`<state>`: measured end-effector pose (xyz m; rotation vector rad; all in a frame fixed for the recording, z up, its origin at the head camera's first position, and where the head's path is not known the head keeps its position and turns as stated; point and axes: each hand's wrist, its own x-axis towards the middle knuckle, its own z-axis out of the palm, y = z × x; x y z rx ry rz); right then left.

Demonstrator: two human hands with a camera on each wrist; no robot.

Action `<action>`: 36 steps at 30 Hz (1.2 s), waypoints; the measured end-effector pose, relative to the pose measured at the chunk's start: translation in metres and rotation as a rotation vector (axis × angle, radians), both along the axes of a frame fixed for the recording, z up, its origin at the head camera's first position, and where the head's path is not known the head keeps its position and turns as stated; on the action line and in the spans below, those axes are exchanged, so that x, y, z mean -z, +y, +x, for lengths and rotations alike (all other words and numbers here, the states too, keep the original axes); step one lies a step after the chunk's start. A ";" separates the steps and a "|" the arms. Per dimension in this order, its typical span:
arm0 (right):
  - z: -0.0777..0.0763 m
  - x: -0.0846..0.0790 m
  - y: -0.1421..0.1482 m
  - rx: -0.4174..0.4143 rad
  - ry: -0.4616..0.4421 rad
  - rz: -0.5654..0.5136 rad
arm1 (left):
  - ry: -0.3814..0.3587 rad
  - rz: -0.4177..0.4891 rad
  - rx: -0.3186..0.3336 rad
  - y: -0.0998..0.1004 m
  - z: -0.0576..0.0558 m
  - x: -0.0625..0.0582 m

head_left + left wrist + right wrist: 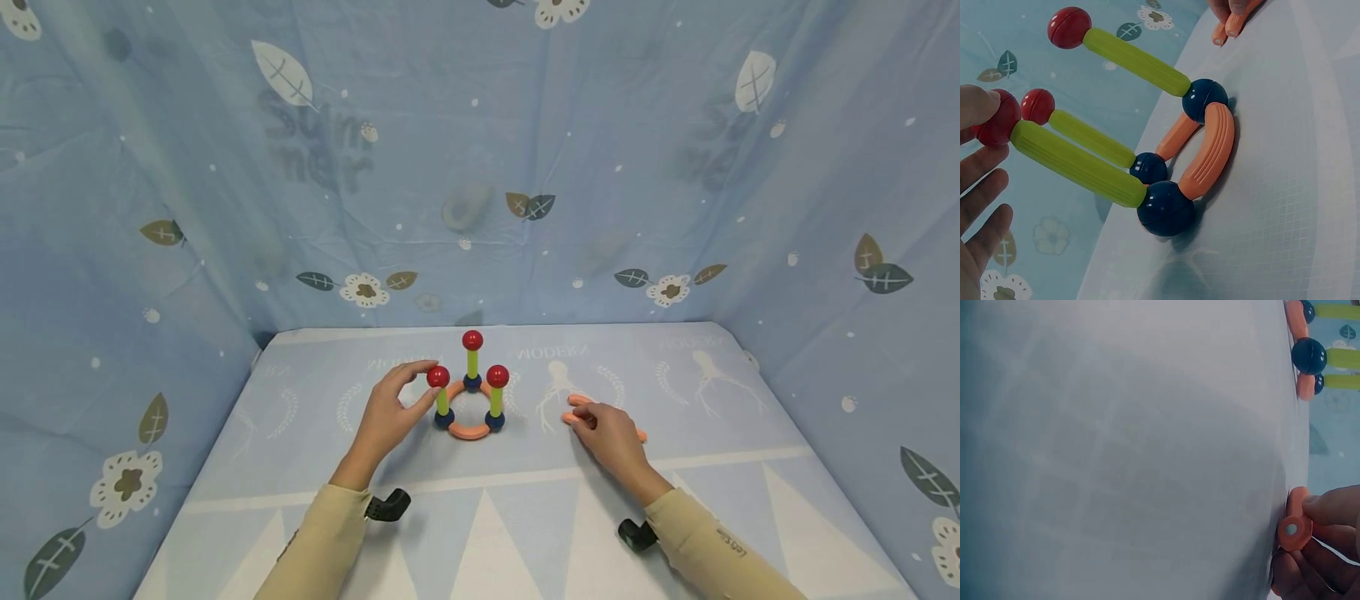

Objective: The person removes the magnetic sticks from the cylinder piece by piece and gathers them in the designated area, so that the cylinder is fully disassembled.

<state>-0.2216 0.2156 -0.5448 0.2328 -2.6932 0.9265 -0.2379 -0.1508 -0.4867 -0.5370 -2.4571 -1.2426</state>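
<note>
A magnetic building-stick frame [469, 432] stands on the cloth-covered table. Its base is a ring of curved orange sticks [1210, 147] joined by navy balls [1167, 209]. Three lime-green sticks [1079, 164] rise from those, each topped by a red ball. My left hand [388, 417] holds the near-left red ball [438, 377] between thumb and index finger, the other fingers spread. To the right of the frame, my right hand [611, 437] pinches a loose curved orange stick [1295, 531] low at the table. More curved orange stick [579, 400] shows beside that hand, partly hidden by it.
The table [525, 500] wears a pale cloth with white triangles. Blue patterned curtains [480, 167] hang behind it and along both sides. A black wrist camera [388, 505] sits under the left forearm, another camera [637, 535] by the right sleeve.
</note>
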 end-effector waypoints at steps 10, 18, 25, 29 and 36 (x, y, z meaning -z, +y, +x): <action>0.001 0.000 0.001 0.005 -0.031 0.030 | 0.000 -0.013 -0.016 0.001 0.001 0.001; 0.003 -0.001 0.004 -0.003 -0.001 0.020 | -0.007 -0.017 -0.014 0.000 0.001 0.003; 0.005 0.000 0.004 -0.012 0.041 -0.004 | -0.017 -0.024 -0.024 0.000 0.001 0.006; 0.005 -0.002 0.003 -0.027 0.070 -0.023 | -0.036 -0.030 -0.031 -0.002 0.003 0.009; 0.008 -0.007 0.000 -0.024 0.052 -0.052 | -0.052 -0.031 -0.036 -0.008 0.010 0.020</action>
